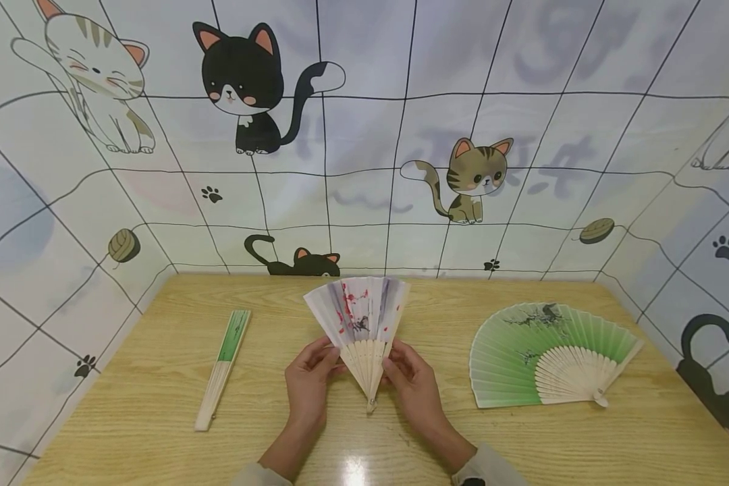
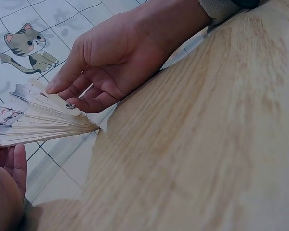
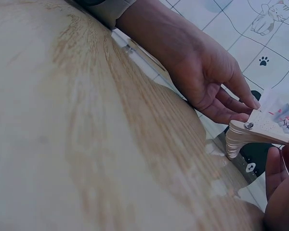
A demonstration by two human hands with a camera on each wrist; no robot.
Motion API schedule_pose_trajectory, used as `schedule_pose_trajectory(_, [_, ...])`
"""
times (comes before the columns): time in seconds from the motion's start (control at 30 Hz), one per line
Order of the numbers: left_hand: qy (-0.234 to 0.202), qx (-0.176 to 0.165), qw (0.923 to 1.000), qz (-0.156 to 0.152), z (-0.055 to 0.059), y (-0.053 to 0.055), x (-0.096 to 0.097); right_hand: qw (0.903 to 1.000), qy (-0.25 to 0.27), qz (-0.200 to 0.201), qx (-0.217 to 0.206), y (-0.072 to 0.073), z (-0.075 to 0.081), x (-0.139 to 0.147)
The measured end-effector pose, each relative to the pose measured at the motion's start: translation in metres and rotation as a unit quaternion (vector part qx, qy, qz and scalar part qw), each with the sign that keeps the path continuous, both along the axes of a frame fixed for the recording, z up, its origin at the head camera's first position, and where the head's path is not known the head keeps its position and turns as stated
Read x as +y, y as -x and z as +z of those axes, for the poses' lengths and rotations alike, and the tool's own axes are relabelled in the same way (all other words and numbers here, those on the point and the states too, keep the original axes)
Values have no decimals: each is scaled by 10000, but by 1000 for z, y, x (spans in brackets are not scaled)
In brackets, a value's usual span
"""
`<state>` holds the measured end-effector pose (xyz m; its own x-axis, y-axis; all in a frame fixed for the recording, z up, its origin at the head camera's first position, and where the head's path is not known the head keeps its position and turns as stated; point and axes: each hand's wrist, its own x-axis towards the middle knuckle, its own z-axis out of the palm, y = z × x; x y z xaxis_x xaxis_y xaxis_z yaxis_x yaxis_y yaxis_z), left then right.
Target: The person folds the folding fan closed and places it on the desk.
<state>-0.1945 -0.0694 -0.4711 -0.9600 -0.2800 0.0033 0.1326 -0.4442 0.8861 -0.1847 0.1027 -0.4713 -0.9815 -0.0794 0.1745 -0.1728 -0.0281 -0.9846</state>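
Observation:
A partly spread folding fan (image 1: 364, 317), white and grey with red blossoms and pale wooden ribs, is held upright in front of me. Its left outer rib is pinched between the thumb and fingers of my left hand (image 1: 308, 381). My right hand (image 1: 414, 385) pinches the opposite outer rib the same way. The ribs meet at a metal rivet at the bottom, which shows in the left wrist view on the fan (image 2: 62, 113) and in the right wrist view on the fan (image 3: 260, 132). Some fingers are hidden behind the fan.
To the left lies a closed green folding fan (image 1: 223, 371) with pale ribs. A wide-spread green folding fan (image 1: 504, 358) with a dark branch print lies to the right. All are on a wooden table (image 1: 158, 405), backed by a cat-print cloth (image 1: 364, 135).

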Motion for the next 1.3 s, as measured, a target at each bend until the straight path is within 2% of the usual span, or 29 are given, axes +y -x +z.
schedule_pose_trajectory(0.57, [31,97,9999,-93,2,0,1,9999,-98,-29,45,1,-1,0])
schedule_pose_trajectory(0.8, [96,61,9999,-75,2,0,1,9997,-216,-34,-87,0,0,0])
schedule_pose_trajectory(1.3, [203,-6,9997,-142,0,-1,0,9999,-9,124,-62,-1,-2,0])
